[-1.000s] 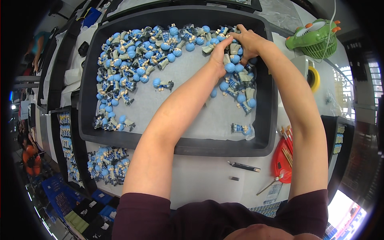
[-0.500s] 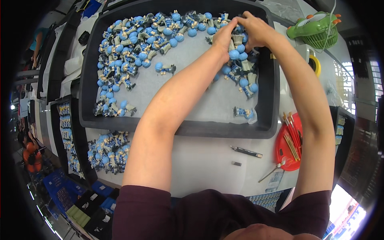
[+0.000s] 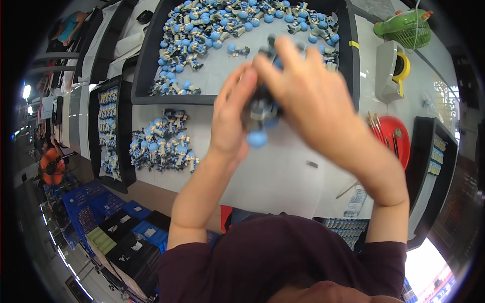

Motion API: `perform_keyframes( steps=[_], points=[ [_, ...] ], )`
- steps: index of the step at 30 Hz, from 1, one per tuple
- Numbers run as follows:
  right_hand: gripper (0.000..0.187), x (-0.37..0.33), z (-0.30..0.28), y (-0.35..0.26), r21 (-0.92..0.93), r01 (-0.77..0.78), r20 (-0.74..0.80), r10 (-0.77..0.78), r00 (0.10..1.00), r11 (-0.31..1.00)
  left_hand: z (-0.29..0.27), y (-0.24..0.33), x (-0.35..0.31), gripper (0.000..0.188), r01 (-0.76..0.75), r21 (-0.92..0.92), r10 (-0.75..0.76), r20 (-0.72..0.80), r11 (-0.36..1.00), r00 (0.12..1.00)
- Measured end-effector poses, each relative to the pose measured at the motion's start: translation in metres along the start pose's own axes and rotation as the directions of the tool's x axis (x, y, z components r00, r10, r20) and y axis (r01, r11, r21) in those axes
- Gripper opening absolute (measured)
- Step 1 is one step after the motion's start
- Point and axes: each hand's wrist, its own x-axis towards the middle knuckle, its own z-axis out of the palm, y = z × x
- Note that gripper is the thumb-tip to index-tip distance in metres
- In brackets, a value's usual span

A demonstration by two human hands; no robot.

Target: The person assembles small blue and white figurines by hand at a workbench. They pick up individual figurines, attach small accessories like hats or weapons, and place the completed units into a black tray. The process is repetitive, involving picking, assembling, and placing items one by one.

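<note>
Between my two hands a bunch of small figurines [image 3: 257, 138] with round blue heads hangs over the white table, blurred by motion. My left hand [image 3: 230, 113] cups the bunch from the left, thumb up. From the right and above, my right hand [image 3: 313, 88] closes over it, its fingers bent and partly smeared. How many figurines are held I cannot tell. Beyond my hands lies a big dark tray [image 3: 141, 76] with many more such figurines [image 3: 202, 30] in blue and grey, heaped mostly along its left and far sides.
Left of my hands a pile of figurines [image 3: 161, 144] lies on the table beside a black box [image 3: 126, 174] of lined-up figurines. To the right are a red dish [image 3: 401, 131] with brushes, a tape dispenser [image 3: 386, 70], a green fan [image 3: 404, 30] and another black box [image 3: 444, 121].
Both hands have come back from the tray's far right corner to above the table, bringing a bunch of figurines. The view has shifted, so the tray sits higher in it.
</note>
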Motion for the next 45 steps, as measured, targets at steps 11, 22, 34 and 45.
perform_keyframes(
  steps=[11,22,34,45],
  points=[
    [0.06,-0.113,0.111,-0.085,0.375,-0.288,0.379,0.138,0.915,0.881,-0.106,-0.116,-0.073,0.039,0.247,0.023,-0.235,-0.241,0.969,0.942],
    [0.095,-0.131,0.127,-0.064,0.552,-0.479,0.542,0.142,0.828,0.683,-0.112,-0.115,-0.05,0.082,0.438,0.647,-0.136,-0.462,0.624,0.876],
    [0.048,-0.046,0.074,0.067,0.519,-0.288,0.099,0.278,0.956,0.805,-0.118,-0.083,-0.054,0.075,0.279,0.854,-0.05,-0.286,0.44,0.957],
    [0.124,-0.012,0.163,0.155,-0.054,-0.047,0.685,0.071,0.725,0.997,-0.048,-0.028,0.064,0.043,-0.481,0.873,0.22,0.455,0.079,0.863]
  ],
)
